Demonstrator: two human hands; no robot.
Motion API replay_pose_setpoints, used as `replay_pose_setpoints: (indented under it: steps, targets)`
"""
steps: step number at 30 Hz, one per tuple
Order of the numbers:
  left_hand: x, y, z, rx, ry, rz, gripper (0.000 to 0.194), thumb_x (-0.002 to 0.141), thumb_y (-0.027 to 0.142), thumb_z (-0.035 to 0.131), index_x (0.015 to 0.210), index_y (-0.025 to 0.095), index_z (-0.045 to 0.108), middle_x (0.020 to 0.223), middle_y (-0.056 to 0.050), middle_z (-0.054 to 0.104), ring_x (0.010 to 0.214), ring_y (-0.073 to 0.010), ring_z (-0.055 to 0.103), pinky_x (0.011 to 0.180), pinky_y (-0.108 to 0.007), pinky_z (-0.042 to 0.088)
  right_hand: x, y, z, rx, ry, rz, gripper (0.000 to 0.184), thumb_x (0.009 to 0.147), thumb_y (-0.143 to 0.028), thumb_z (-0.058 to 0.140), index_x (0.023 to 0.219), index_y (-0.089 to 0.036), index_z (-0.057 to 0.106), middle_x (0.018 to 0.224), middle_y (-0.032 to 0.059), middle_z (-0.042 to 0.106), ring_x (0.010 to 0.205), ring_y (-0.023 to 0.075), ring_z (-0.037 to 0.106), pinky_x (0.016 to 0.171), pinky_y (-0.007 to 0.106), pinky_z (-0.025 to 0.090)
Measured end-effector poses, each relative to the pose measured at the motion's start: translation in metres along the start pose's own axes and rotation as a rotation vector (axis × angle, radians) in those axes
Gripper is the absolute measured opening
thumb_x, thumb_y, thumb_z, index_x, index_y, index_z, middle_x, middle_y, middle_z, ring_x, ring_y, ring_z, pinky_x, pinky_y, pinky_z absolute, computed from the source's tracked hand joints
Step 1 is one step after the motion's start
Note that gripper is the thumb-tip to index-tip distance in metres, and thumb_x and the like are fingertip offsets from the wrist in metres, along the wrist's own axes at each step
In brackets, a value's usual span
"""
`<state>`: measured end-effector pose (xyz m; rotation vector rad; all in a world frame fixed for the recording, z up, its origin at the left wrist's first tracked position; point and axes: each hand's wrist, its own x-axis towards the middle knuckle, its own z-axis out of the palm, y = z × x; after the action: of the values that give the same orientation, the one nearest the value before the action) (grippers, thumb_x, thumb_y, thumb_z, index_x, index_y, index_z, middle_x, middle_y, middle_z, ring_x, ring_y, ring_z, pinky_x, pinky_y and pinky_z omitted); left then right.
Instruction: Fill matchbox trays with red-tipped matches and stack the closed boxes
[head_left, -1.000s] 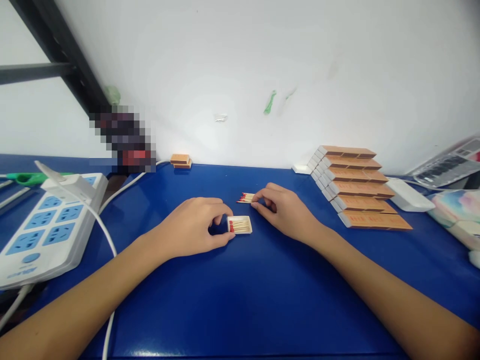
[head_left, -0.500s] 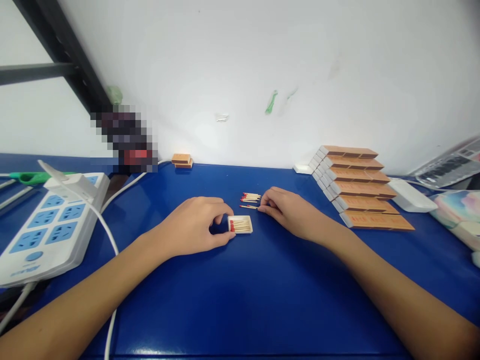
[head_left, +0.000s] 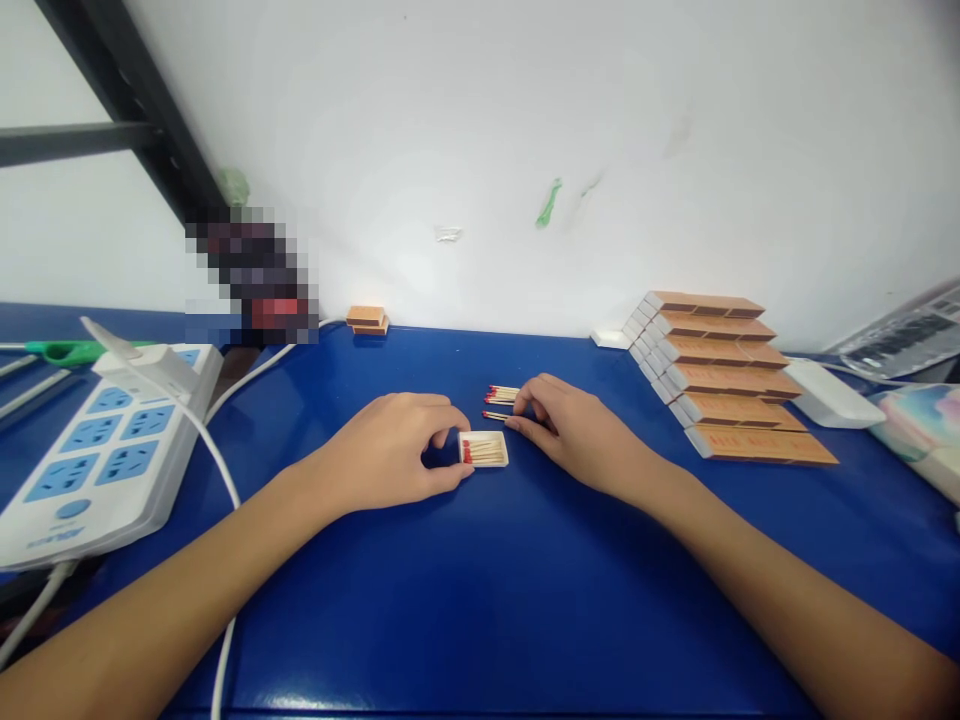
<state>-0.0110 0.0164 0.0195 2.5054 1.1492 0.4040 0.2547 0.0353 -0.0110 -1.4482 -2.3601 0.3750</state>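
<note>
On the blue table, my left hand grips the left end of a small white matchbox tray between thumb and fingers. Several red-headed matches lie inside it, heads to the left. Just beyond the tray's right end, my right hand has thumb and forefinger closed at the right part of a single match, whose red head points left. Behind that match lies a small group of matches, their right ends partly covered by my right fingers.
Orange matchboxes rise in a stepped stack at right, beside a white adapter. Two small matchboxes sit by the wall. A white power strip with a cable occupies the left. A white piece lies near the stack.
My right hand drew one match from the group toward me, then its fingers slid left along that match. My left hand stays on the tray. The view shifted slightly.
</note>
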Motion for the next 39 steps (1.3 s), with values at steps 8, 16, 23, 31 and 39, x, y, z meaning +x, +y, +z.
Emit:
replay_pose_setpoints:
  steps: [8, 16, 23, 31, 39]
  targets:
    - [0.002, 0.001, 0.0, 0.007, 0.0, -0.007, 0.021, 0.09, 0.039, 0.073, 0.103, 0.023, 0.077, 0.084, 0.001, 0.065, 0.07, -0.0148, 0.057, 0.065, -0.03, 0.04, 0.002, 0.001, 0.0, -0.017, -0.007, -0.001, 0.013, 0.106, -0.028, 0.058, 0.096, -0.021, 0.064, 0.097, 0.0041, 0.064, 0.073, 0.016, 0.057, 0.068, 0.03, 0.042]
    - [0.002, 0.0, 0.0, 0.007, 0.025, -0.034, 0.022, 0.09, 0.04, 0.073, 0.105, 0.024, 0.077, 0.085, 0.0, 0.066, 0.072, -0.0157, 0.059, 0.064, -0.03, 0.04, -0.011, -0.02, -0.006, 0.083, -0.02, -0.141, 0.011, 0.106, -0.027, 0.057, 0.099, -0.022, 0.065, 0.092, 0.0036, 0.062, 0.071, 0.0155, 0.054, 0.065, 0.029, 0.041]
    - [0.002, 0.0, 0.001, 0.001, 0.028, -0.018, 0.02, 0.09, 0.038, 0.074, 0.103, 0.024, 0.078, 0.084, 0.0, 0.066, 0.071, -0.0152, 0.058, 0.064, -0.029, 0.04, -0.008, -0.017, -0.007, 0.117, 0.051, -0.12, 0.013, 0.105, -0.031, 0.058, 0.1, -0.023, 0.067, 0.085, 0.0014, 0.058, 0.072, 0.016, 0.054, 0.069, 0.03, 0.042]
    - [0.001, 0.0, 0.0, 0.004, 0.024, -0.008, 0.021, 0.09, 0.039, 0.073, 0.103, 0.023, 0.078, 0.083, 0.001, 0.066, 0.07, -0.0151, 0.058, 0.064, -0.03, 0.04, 0.001, 0.001, 0.002, 0.027, 0.084, -0.055, 0.017, 0.104, -0.027, 0.057, 0.113, -0.023, 0.071, 0.091, 0.0028, 0.061, 0.072, 0.0161, 0.055, 0.069, 0.031, 0.041]
    - [0.002, 0.001, 0.0, 0.011, 0.02, -0.001, 0.02, 0.09, 0.038, 0.073, 0.102, 0.023, 0.078, 0.083, 0.001, 0.065, 0.07, -0.0149, 0.057, 0.064, -0.03, 0.04, 0.003, 0.004, 0.003, 0.014, 0.086, -0.05, 0.021, 0.106, -0.031, 0.055, 0.114, -0.023, 0.073, 0.089, 0.0035, 0.061, 0.074, 0.0174, 0.056, 0.068, 0.031, 0.042]
